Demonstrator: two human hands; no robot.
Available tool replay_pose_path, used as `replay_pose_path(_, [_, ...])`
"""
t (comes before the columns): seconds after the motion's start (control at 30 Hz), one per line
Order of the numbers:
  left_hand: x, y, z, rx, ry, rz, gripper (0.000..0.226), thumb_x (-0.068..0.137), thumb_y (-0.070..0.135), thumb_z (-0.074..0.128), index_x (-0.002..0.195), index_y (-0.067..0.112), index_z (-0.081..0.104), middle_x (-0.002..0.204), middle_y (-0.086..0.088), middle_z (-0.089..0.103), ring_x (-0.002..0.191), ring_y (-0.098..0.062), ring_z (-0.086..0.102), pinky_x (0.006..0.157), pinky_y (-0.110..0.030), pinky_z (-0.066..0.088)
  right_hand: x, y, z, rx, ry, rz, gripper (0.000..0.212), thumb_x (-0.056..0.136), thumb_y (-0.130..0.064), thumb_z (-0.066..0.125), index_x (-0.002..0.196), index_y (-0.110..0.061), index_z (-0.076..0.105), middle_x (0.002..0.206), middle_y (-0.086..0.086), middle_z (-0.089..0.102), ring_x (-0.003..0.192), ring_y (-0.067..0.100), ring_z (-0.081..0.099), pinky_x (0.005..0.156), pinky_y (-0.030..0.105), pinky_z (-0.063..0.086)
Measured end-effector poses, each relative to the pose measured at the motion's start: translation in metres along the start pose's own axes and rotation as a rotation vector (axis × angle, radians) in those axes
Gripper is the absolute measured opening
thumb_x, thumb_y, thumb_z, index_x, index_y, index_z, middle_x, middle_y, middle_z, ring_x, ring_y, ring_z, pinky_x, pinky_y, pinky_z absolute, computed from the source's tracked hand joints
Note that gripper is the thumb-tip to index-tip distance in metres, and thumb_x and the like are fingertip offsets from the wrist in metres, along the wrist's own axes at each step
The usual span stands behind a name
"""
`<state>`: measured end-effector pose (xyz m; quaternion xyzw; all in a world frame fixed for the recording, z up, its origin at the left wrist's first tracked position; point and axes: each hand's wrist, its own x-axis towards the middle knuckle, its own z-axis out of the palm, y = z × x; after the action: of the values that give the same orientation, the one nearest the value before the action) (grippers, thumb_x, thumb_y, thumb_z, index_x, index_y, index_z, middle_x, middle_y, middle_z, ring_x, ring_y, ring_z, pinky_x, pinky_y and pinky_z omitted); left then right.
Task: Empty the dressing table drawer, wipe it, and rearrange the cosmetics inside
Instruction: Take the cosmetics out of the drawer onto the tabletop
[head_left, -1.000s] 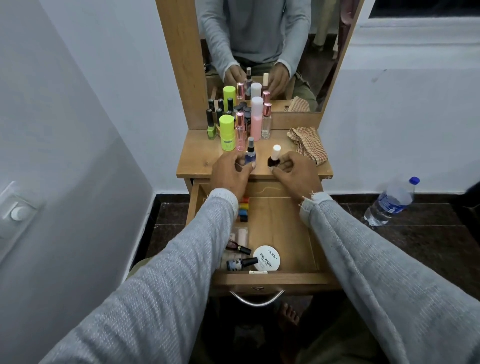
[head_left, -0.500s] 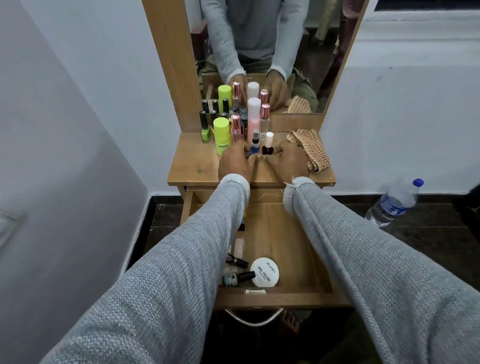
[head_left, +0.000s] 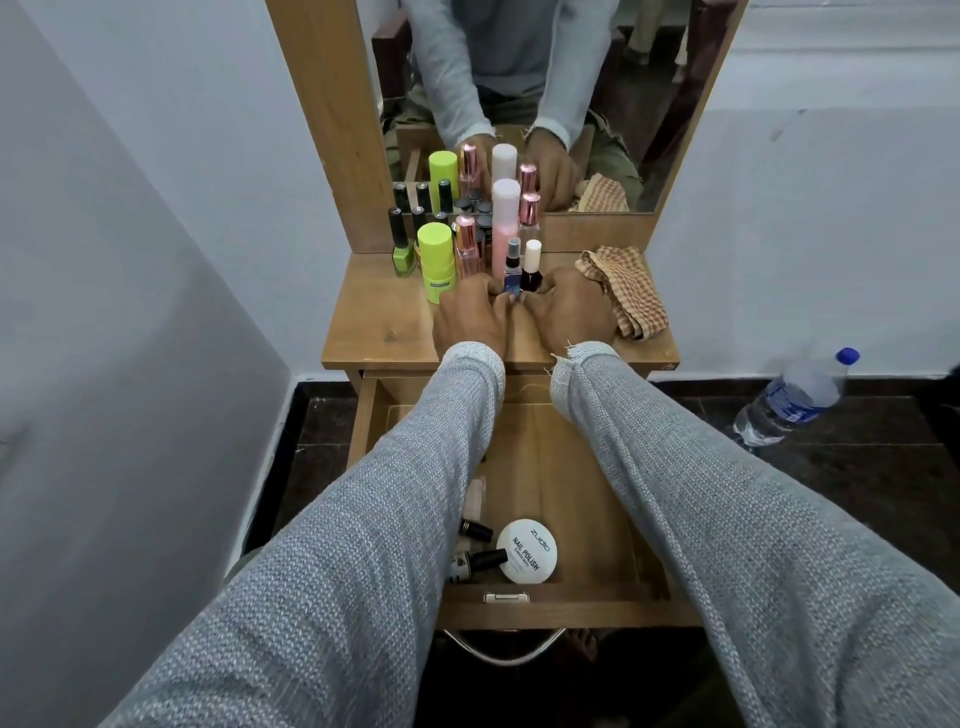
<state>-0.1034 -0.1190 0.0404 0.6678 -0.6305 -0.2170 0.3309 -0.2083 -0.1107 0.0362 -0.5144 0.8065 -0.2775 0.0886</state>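
I see both hands up on the tabletop (head_left: 374, 332), side by side just in front of the bottle cluster. Left hand (head_left: 470, 317) has its fingers curled round the base of the blue spray bottle (head_left: 512, 270). Right hand (head_left: 569, 312) has its fingers curled at the base of the dark bottle (head_left: 531, 267) with the white cap. Both bottles stand upright, touching or nearly touching each other; I can't tell if their bases sit on the wood, the fingers hide that.

Behind them, against the mirror (head_left: 597, 104): pink bottle (head_left: 505, 223), rose-capped bottles, neon tube (head_left: 435, 262), green polish (head_left: 401, 244) at far left. All upright, packed tight.

Checked cloth (head_left: 626, 291) lies crumpled at the right of the top, just beside the right hand.

Drawer (head_left: 571, 608) is pulled out below, under my view of both sleeves. Still inside, at front left: white round tin (head_left: 527, 551) marked NAIL POLISH, two small black-capped bottles lying on their sides just left of it, a pale tube further back. The left sleeve hides the rest of that side.

Water bottle (head_left: 795, 400) on the floor at right, leaning.
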Motion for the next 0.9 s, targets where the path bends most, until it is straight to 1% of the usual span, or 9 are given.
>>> replay_pose_path(0.13, [-0.003, -0.002, -0.002, -0.018, -0.006, 0.011, 0.014, 0.085, 0.031, 0.07, 0.098, 0.027, 0.073, 0.097, 0.003, 0.073, 0.087, -0.02, 0.066, 0.076, -0.029, 0.052, -0.002, 0.002, -0.001, -0.004, -0.014, -0.031, 0.03, 0.086, -0.042, 0.064, 0.103, -0.016, 0.066, 0.1, 0.008, 0.067, 0.095, 0.03, 0.063, 0.075, 0.033, 0.048])
replay_pose_path(0.3, [-0.015, -0.006, -0.01, -0.081, -0.025, 0.029, 0.017, 0.087, 0.021, 0.067, 0.103, 0.019, 0.073, 0.099, 0.001, 0.073, 0.087, -0.016, 0.066, 0.078, -0.022, 0.048, -0.012, 0.01, -0.007, 0.048, -0.043, -0.109, 0.041, 0.091, -0.026, 0.061, 0.127, -0.01, 0.052, 0.122, 0.008, 0.06, 0.112, 0.027, 0.057, 0.089, 0.036, 0.045])
replay_pose_path(0.37, [-0.024, -0.009, -0.014, -0.11, -0.053, 0.061, 0.02, 0.087, 0.017, 0.067, 0.106, 0.015, 0.071, 0.1, 0.0, 0.073, 0.089, -0.016, 0.066, 0.084, -0.025, 0.052, -0.017, 0.013, -0.009, 0.109, -0.058, -0.11, 0.046, 0.088, -0.021, 0.062, 0.131, -0.011, 0.049, 0.119, 0.008, 0.062, 0.108, 0.025, 0.059, 0.091, 0.036, 0.046])
replay_pose_path(0.47, [-0.045, -0.018, -0.023, -0.156, -0.085, 0.179, 0.027, 0.086, 0.01, 0.067, 0.113, 0.01, 0.068, 0.105, -0.004, 0.071, 0.093, -0.014, 0.065, 0.087, -0.023, 0.049, -0.027, 0.02, -0.014, 0.227, -0.099, -0.139, 0.044, 0.084, -0.016, 0.065, 0.127, -0.011, 0.054, 0.107, 0.005, 0.064, 0.094, 0.019, 0.061, 0.087, 0.037, 0.052])
replay_pose_path(0.53, [-0.061, -0.029, -0.029, -0.146, -0.066, 0.281, 0.027, 0.087, 0.007, 0.065, 0.114, 0.008, 0.066, 0.108, -0.005, 0.07, 0.094, -0.01, 0.063, 0.087, -0.019, 0.047, -0.039, 0.028, -0.018, 0.309, -0.149, -0.178, 0.039, 0.082, -0.016, 0.068, 0.119, -0.012, 0.058, 0.103, 0.0, 0.062, 0.09, 0.015, 0.06, 0.086, 0.034, 0.053])
replay_pose_path(0.63, [-0.088, -0.056, -0.033, -0.075, -0.033, 0.439, 0.027, 0.088, 0.006, 0.061, 0.115, 0.008, 0.064, 0.112, -0.006, 0.067, 0.1, -0.015, 0.062, 0.09, -0.021, 0.045, -0.065, 0.04, -0.028, 0.418, -0.211, -0.277, 0.02, 0.08, -0.017, 0.073, 0.097, -0.016, 0.063, 0.093, -0.001, 0.064, 0.082, 0.013, 0.06, 0.076, 0.026, 0.053])
replay_pose_path(0.73, [-0.11, -0.085, -0.028, 0.065, -0.104, 0.47, 0.029, 0.088, 0.006, 0.058, 0.116, 0.011, 0.062, 0.12, -0.005, 0.062, 0.107, -0.02, 0.06, 0.091, -0.023, 0.043, -0.092, 0.05, -0.032, 0.356, -0.389, -0.352, 0.016, 0.076, -0.022, 0.078, 0.078, -0.014, 0.064, 0.08, 0.0, 0.067, 0.07, 0.009, 0.058, 0.064, 0.023, 0.048])
replay_pose_path(0.8, [-0.117, -0.096, -0.026, 0.146, -0.186, 0.448, 0.03, 0.085, 0.005, 0.057, 0.114, 0.011, 0.063, 0.122, -0.005, 0.06, 0.109, -0.024, 0.058, 0.091, -0.03, 0.045, -0.108, 0.055, -0.028, 0.196, -0.592, -0.36, 0.017, 0.074, -0.022, 0.08, 0.076, -0.014, 0.064, 0.078, -0.001, 0.067, 0.07, 0.01, 0.058, 0.065, 0.027, 0.049])
replay_pose_path(0.9, [-0.119, -0.096, -0.031, 0.184, -0.222, 0.394, 0.03, 0.085, 0.005, 0.056, 0.114, 0.013, 0.063, 0.122, -0.005, 0.059, 0.108, -0.024, 0.057, 0.088, -0.031, 0.045, -0.122, 0.068, -0.013, -0.033, -0.843, -0.238, 0.025, 0.072, -0.018, 0.082, 0.077, -0.019, 0.057, 0.078, -0.001, 0.064, 0.071, 0.014, 0.058, 0.066, 0.028, 0.049])
